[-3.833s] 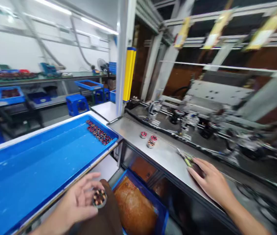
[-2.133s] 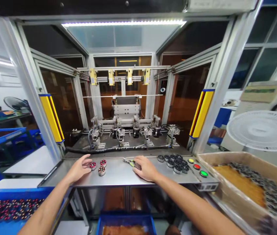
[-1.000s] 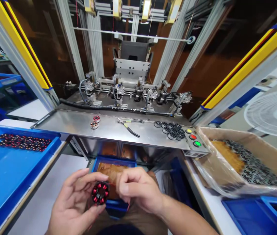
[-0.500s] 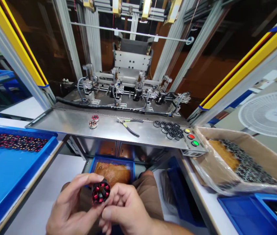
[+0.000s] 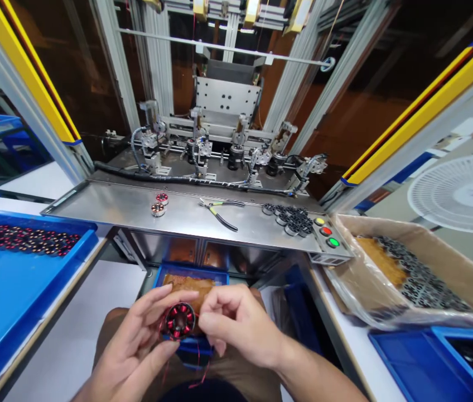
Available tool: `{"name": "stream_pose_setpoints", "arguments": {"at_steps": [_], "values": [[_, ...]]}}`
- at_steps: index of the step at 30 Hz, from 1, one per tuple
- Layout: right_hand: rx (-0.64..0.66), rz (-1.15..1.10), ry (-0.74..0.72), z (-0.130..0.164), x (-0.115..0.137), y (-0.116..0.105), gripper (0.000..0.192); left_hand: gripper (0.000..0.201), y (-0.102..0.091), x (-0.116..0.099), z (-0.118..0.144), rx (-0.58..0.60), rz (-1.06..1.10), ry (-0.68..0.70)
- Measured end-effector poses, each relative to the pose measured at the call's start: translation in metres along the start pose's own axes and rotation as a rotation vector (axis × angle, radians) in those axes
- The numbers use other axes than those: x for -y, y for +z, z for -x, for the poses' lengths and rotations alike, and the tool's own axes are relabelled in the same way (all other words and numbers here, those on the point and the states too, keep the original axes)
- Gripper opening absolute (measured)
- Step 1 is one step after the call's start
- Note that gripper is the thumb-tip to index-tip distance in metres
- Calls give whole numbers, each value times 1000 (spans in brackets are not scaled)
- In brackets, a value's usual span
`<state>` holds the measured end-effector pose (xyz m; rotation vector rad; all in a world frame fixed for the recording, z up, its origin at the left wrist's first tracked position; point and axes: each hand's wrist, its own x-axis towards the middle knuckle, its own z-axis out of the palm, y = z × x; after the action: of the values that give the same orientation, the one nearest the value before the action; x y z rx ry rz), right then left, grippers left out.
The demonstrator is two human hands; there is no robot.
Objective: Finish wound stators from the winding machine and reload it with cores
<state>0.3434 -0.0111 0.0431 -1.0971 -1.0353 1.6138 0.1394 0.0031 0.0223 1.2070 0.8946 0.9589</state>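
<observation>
Both hands pinching one wound stator [image 5: 180,320], left hand [image 5: 136,346] cradling, right hand [image 5: 236,326] at rim, face toward camera

The left hand [image 5: 136,346] runs off the bottom edge at the wrist, and its fingers cover the lower rim of the stator [image 5: 180,320], whose thin red wire [image 5: 198,373] is too fine to follow to its end. The right hand [image 5: 240,326] hides whatever its pinched fingertips grip, possibly the wire. The blue tray [image 5: 19,290] is cut off by the left edge, the fan [image 5: 462,192] by the right, and the dark parts in the box [image 5: 424,282] are too small to tell apart.
</observation>
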Motion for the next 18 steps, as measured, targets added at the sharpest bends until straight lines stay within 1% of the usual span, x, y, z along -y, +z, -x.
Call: {"name": "stream_pose_setpoints", "arguments": {"at_steps": [2, 3, 5, 7, 10, 12, 14, 16, 18], "values": [[16, -1, 12, -3, 3, 6, 48, 51, 3, 3, -2, 39, 9, 38], [23, -15, 15, -4, 3, 8, 48, 56, 4, 4, -4, 40, 13, 71], [38, -48, 17, -3, -1, 9, 48, 64, 8, 5, -9, 8, 38, 124], [51, -84, 9, 0, -7, 8, 47, 66, 11, 4, -12, -3, 66, 139], [67, -122, -8, 7, -22, 4, 45, 64, 14, 1, -13, 14, 127, 115], [84, -104, -6, 10, -33, 1, 43, 64, 14, -2, -13, -8, 190, 56], [116, -51, 16, 13, -38, -3, 43, 65, 14, -4, -12, -30, 222, -2], [115, 52, 10, 15, -35, -8, 42, 64, 15, -5, -12, -52, 209, -24], [42, 155, -60, 18, -22, -11, 40, 61, 17, -6, -11, -90, 176, -31]]}}
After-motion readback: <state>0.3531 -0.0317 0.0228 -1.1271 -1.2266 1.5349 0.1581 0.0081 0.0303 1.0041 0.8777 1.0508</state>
